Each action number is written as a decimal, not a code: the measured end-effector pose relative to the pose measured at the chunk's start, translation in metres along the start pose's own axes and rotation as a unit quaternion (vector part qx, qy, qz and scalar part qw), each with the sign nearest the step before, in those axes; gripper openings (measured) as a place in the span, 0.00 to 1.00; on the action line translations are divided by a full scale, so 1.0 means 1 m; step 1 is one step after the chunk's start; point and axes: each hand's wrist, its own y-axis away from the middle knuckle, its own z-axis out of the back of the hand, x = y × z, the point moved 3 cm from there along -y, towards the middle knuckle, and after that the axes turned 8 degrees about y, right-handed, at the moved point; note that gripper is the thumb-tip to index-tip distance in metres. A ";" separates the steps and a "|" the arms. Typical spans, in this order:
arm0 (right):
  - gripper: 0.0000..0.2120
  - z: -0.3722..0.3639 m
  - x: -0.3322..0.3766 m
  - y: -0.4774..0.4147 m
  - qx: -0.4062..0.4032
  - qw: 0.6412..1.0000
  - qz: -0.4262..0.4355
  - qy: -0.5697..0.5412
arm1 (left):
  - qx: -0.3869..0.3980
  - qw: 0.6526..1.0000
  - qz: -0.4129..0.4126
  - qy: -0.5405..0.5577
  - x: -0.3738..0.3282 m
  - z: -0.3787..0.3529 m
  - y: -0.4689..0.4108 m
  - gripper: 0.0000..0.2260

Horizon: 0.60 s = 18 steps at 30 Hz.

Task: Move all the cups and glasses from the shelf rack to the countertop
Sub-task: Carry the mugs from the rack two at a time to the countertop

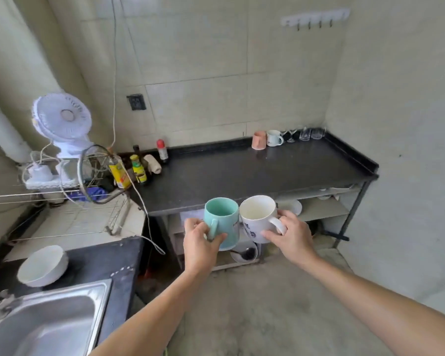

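My left hand [199, 242] grips the handle of a teal mug [222, 218]. My right hand [292, 236] holds a white mug with blue print [257, 217] by its handle. Both mugs are upright and side by side, held in the air just in front of the black countertop [242, 173] edge, above the shelf rack [319, 209]. At the countertop's far right stand a pink cup [259, 140], a white mug [274, 137] and several clear glasses [310, 133].
Bottles [138, 168] and a red-capped jar [162, 150] crowd the counter's left end, beside a dish rack [100, 176] and a white fan [62, 119]. White plates [290, 205] lie on the rack shelf. A sink [44, 325] and a white bowl [43, 265] are at lower left.
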 end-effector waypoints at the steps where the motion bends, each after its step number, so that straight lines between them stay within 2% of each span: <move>1: 0.17 0.004 -0.013 -0.017 0.000 1.000 -0.003 0.000 | 0.006 1.000 -0.001 0.001 -0.006 -0.016 -0.014 0.12; 5: 0.15 0.020 -0.055 -0.080 -0.004 1.000 0.001 -0.008 | 0.021 1.000 -0.003 0.006 -0.029 -0.074 -0.067 0.13; 10: 0.17 0.032 -0.099 -0.140 -0.008 1.000 -0.011 -0.017 | 0.040 0.999 0.007 0.009 -0.044 -0.135 -0.121 0.16; 15: 0.08 0.027 -0.144 -0.200 0.001 0.999 -0.041 -0.033 | 0.054 0.998 0.014 0.008 -0.049 -0.191 -0.180 0.20; 18: 0.12 0.024 -0.165 -0.234 -0.001 0.999 -0.051 -0.014 | 0.063 0.998 0.021 0.005 -0.048 -0.223 -0.215 0.19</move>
